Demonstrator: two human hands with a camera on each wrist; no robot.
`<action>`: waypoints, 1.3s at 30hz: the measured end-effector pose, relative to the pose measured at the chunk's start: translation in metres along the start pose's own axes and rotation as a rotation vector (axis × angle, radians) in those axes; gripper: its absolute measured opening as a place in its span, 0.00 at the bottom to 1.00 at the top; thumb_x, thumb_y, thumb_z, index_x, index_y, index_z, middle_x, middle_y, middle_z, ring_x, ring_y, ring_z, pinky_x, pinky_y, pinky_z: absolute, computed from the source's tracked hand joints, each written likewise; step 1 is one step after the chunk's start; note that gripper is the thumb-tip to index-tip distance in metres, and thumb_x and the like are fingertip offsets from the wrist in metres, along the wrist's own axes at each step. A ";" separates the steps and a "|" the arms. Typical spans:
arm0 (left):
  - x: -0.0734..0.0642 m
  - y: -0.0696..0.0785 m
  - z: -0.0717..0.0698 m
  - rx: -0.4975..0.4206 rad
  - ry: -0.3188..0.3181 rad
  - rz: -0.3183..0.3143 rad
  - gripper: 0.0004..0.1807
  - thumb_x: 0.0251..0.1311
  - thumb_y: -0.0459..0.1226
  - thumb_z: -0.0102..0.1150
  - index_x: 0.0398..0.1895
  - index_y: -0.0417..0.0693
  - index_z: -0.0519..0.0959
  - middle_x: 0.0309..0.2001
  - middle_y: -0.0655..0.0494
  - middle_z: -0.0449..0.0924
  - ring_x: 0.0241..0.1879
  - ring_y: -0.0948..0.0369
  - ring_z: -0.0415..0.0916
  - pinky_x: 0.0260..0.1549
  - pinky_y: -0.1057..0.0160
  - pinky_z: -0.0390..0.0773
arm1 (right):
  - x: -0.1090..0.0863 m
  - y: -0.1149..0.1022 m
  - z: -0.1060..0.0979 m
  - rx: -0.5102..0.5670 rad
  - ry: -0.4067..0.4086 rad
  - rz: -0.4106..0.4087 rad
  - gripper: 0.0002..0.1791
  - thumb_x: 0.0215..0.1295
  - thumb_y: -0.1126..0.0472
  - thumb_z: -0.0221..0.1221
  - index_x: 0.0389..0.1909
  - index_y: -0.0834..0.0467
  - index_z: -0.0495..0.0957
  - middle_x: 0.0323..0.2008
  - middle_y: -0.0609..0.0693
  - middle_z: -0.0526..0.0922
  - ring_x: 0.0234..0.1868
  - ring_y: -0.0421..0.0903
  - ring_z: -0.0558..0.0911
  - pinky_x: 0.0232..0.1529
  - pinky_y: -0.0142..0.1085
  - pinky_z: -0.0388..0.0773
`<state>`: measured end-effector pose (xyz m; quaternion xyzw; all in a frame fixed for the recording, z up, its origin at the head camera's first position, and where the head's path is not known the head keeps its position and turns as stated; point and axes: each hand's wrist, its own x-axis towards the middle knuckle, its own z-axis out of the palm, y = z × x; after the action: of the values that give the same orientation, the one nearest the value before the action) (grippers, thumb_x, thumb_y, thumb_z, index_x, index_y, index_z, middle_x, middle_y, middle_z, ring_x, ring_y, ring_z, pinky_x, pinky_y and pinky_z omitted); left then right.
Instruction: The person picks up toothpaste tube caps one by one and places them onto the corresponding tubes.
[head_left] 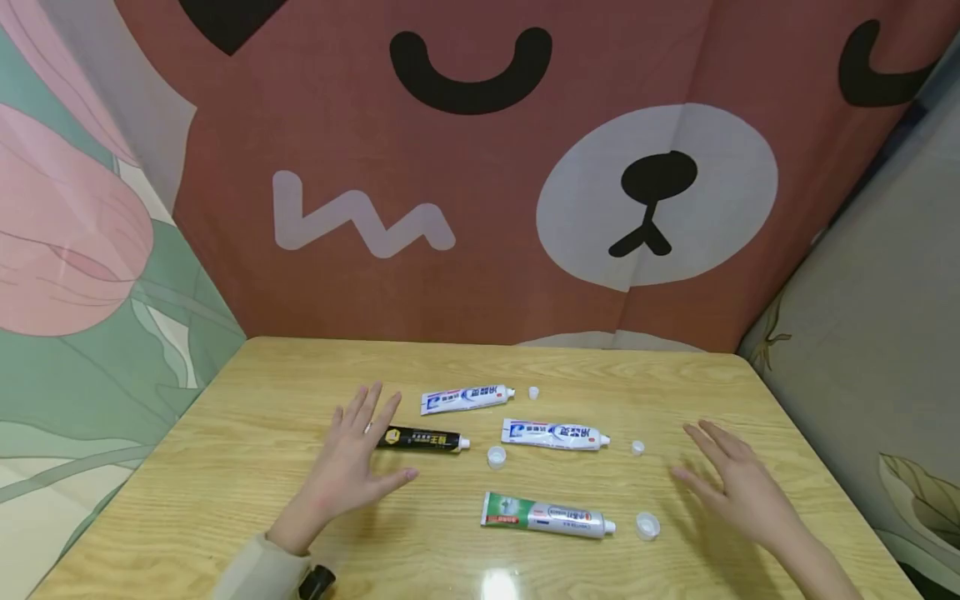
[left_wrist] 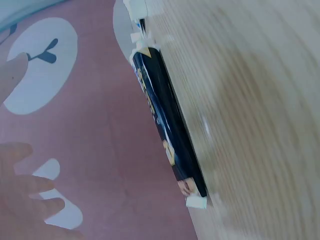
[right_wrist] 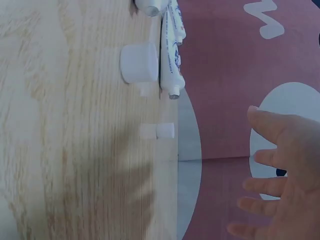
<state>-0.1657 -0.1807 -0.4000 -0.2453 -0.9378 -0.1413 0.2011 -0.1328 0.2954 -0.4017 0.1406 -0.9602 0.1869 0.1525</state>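
Observation:
My left hand (head_left: 347, 462) is spread with straight fingers above the table, overlapping the tail end of a black toothpaste tube (head_left: 422, 439) in the head view. Nothing is in its grasp. Over the right side my right hand (head_left: 738, 487) hovers, fingers extended and holding nothing. Between the hands lie a green and silver toothpaste tube (head_left: 547, 515) and a white-blue toothpaste tube (head_left: 555, 434). Farther back is a second white-blue tube (head_left: 465, 399). All the tubes are uncapped, nozzles pointing right. A large white cap (head_left: 647, 526) sits nearest the right hand.
Other white caps lie by the nozzles: one by the black tube (head_left: 497, 457), a small one (head_left: 637, 447) right of the middle tube, another (head_left: 533, 392) at the back. The wooden table (head_left: 285, 392) ends against a brown bear-print cloth (head_left: 495, 292). Fabric also hangs at both sides.

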 end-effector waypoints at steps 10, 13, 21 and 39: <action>0.006 0.009 0.003 -0.182 0.066 0.135 0.43 0.43 0.53 0.67 0.62 0.40 0.66 0.62 0.43 0.63 0.59 0.44 0.61 0.54 0.43 0.61 | -0.001 -0.002 -0.006 0.136 -0.092 0.031 0.24 0.57 0.57 0.62 0.51 0.66 0.73 0.38 0.54 0.80 0.37 0.49 0.77 0.31 0.41 0.75; 0.008 0.013 0.004 -0.256 0.011 0.114 0.39 0.44 0.50 0.68 0.59 0.40 0.69 0.59 0.44 0.67 0.58 0.46 0.63 0.53 0.44 0.65 | -0.001 0.002 -0.005 0.197 -0.125 0.013 0.21 0.56 0.59 0.62 0.48 0.67 0.75 0.31 0.44 0.79 0.30 0.36 0.75 0.25 0.32 0.73; 0.011 0.025 0.006 -0.415 -0.110 0.074 0.33 0.44 0.42 0.70 0.56 0.41 0.72 0.56 0.49 0.71 0.56 0.51 0.67 0.52 0.50 0.68 | -0.004 0.017 0.001 0.384 -0.236 -0.147 0.21 0.53 0.66 0.63 0.47 0.73 0.72 0.25 0.37 0.74 0.25 0.32 0.72 0.21 0.30 0.71; 0.018 0.043 0.021 -0.633 -0.127 0.102 0.28 0.42 0.38 0.71 0.51 0.44 0.75 0.49 0.52 0.77 0.50 0.55 0.72 0.47 0.56 0.73 | -0.015 0.029 0.012 0.640 -0.387 -0.147 0.27 0.53 0.65 0.63 0.49 0.79 0.67 0.29 0.48 0.78 0.27 0.38 0.75 0.23 0.31 0.72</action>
<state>-0.1641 -0.1301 -0.4030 -0.3505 -0.8445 -0.4000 0.0627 -0.1318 0.3198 -0.4264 0.2823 -0.8516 0.4361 -0.0702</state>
